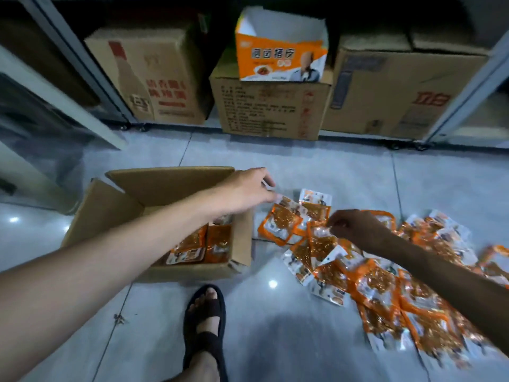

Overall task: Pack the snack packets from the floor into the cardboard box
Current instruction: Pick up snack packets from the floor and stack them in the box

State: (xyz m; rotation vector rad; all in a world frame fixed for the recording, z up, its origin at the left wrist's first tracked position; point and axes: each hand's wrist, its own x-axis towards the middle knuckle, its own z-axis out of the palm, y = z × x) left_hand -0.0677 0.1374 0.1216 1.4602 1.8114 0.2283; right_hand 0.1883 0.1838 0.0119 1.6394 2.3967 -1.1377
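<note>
An open cardboard box stands on the tiled floor at centre left, with several orange snack packets stacked upright inside it. Many more orange and white snack packets lie scattered on the floor to the right. My left hand reaches across the box's right corner, its fingertips pinching the top edge of a packet lying beside the box. My right hand hovers over the pile with its fingers closed on the corner of another packet.
Three big cardboard cartons stand against the back under metal shelving, and an empty orange display box sits on the middle one. My sandalled foot rests on the floor in front of the box.
</note>
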